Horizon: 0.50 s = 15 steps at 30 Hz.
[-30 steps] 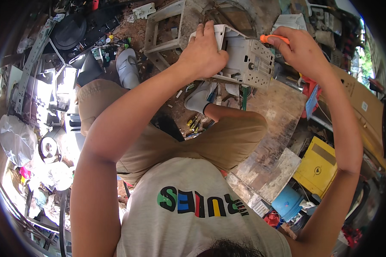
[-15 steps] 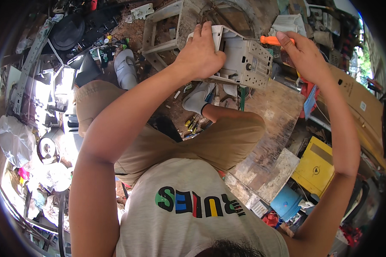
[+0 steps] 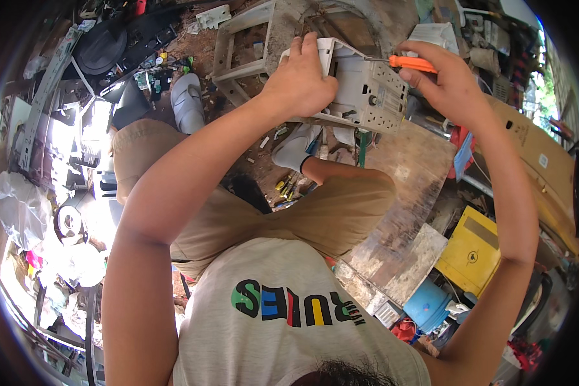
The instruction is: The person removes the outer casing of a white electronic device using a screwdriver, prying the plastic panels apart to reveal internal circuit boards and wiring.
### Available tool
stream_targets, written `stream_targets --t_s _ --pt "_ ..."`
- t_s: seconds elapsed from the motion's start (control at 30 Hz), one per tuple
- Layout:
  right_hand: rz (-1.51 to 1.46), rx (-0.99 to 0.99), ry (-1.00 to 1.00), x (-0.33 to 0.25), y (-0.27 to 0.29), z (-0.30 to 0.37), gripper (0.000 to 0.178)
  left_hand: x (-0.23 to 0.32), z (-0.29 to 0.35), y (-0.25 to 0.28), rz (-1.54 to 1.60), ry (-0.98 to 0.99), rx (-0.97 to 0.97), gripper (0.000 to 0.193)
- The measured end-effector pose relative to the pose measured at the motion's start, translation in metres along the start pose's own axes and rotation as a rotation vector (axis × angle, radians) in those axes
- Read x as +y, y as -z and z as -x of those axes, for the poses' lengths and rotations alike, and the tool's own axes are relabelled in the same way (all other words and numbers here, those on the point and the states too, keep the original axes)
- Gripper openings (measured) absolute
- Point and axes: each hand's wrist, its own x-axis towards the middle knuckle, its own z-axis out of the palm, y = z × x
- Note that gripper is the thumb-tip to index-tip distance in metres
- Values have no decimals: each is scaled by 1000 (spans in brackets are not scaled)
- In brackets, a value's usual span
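My left hand (image 3: 302,80) grips the upper left edge of a grey plastic appliance casing (image 3: 367,90), holding it up in front of me. My right hand (image 3: 447,80) is closed around an orange-handled screwdriver (image 3: 412,63), whose thin shaft points left into the top of the casing. The casing's near face shows slots and small openings. I sit on the ground with my knees bent, beige shorts and white shoes below the casing.
A worn wooden board (image 3: 405,206) lies by my right knee, with a yellow box (image 3: 473,248) and a blue tub (image 3: 428,302) beside it. A grey plastic frame (image 3: 238,45) lies ahead. Scrap parts and plastic bags (image 3: 19,206) crowd the left.
My right hand has shifted slightly left with the screwdriver, bringing its tip to the casing's top. My left hand keeps its grip on the casing.
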Motion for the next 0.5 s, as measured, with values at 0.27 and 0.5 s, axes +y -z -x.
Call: stream_targets --t_s 0.27,0.5 --pt "-120 -376 -687 -12 12 -19 52 -3 2 0 9 -27 21 89" --pt "295 -9 257 15 5 -16 24 -3 -2 -3 7 -21 27 90"
